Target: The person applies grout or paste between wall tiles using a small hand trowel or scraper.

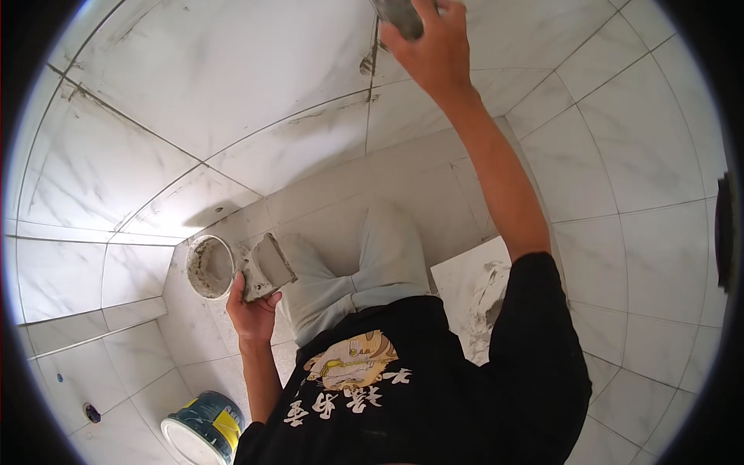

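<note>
Two hands are occupied: the left grip [254, 316] pinches a flat grey mortar-coated plate [269, 267] at its near edge, while the right grip [435, 60] wraps a dark grey block [403, 18] against or just before the far white marbled tile wall [287, 70]. The plate looks stiff, fairly light and slippery; its near edge seems the best hold. A round white mortar-caked bucket [194, 280] crowds its left; a smeared white slab [457, 283] lies right.
</note>
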`<state>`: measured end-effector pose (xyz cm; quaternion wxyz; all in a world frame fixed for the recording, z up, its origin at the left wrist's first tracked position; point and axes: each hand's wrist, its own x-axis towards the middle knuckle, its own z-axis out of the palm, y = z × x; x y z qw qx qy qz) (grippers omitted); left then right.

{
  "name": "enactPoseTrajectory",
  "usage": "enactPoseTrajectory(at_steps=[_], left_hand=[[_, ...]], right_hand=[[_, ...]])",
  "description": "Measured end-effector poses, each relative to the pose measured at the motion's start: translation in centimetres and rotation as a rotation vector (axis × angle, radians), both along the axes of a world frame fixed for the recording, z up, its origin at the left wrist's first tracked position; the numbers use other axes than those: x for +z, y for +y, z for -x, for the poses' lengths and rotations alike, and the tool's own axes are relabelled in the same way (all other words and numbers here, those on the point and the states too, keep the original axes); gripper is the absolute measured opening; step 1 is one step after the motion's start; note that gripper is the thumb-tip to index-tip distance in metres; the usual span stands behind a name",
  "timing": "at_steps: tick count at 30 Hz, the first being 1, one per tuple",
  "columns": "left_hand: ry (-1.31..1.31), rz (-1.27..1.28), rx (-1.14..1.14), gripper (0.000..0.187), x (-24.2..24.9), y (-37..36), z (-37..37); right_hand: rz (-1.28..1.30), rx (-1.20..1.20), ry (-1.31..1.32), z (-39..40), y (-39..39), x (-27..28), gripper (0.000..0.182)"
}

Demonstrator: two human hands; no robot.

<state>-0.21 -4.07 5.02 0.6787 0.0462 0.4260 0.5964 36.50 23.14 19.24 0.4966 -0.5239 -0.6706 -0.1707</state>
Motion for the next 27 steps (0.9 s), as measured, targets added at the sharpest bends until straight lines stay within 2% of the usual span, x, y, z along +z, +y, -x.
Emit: enactPoseTrajectory(at_steps=[1, 3, 6, 8, 10, 12, 14, 17, 21, 23, 24, 26, 27], left_hand=[[-0.003, -0.060, -0.040, 0.039, -0.3, 0.2, 0.0], [-0.001, -0.070, -0.028, 0.039, 0.5, -0.1, -0.1], [-0.011, -0.094, 0.002, 0.039, 0.3, -0.2, 0.1], [-0.012, -0.085, 0.009, 0.040, -0.1, -0.9, 0.5], [0.014, -0.083, -0.013, 0.039, -0.3, -1.0, 0.9], [0.044, -0.057, 0.011, 0.039, -0.1, -1.1, 1.4], [0.070, -0.014, 0.033, 0.039, -0.2, -1.2, 1.6], [0.080, 0.004, 0.040, 0.039, -0.5, -0.6, 1.3], [0.037, -0.028, 0.012, 0.039, -0.2, 0.2, 0.5], [0.007, -0.062, -0.004, 0.039, 0.0, 0.2, 0.3], [-0.008, -0.050, -0.010, 0.039, 0.1, 0.1, 0.1], [-0.032, -0.078, -0.012, 0.040, 0.2, 0.6, -0.3], [-0.017, -0.045, -0.029, 0.039, 0.1, 0.6, -0.4]], right_hand=[[0.023, 0.009, -0.008, 0.0, 1.0, -0.3, 0.059], [0.064, -0.027, -0.019, 0.7, 0.9, -3.6, 0.056], [0.044, -0.027, -0.117, 0.4, 1.1, -13.5, 0.059], [0.323, -0.023, -0.126, -0.6, -0.1, -18.8, 0.058], [0.313, -0.001, -0.172, -1.9, -2.0, -21.1, 0.058], [0.292, 0.020, -0.214, -2.6, -1.7, -21.3, 0.057], [0.105, 0.106, -0.270, -3.3, -0.9, -20.9, 0.055], [-0.018, 0.073, -0.342, -4.2, 2.8, -20.9, 0.056], [0.104, 0.082, -0.384, -5.7, 1.4, -24.1, 0.053], [0.359, -0.075, -0.249, -5.5, -1.4, -24.5, 0.054], [0.338, -0.080, -0.254, -4.8, -2.7, -23.2, 0.054], [0.489, 0.032, 0.160, -2.9, -3.9, -17.8, 0.061], [0.343, 0.077, 0.166, -2.2, -3.2, -13.8, 0.064]])
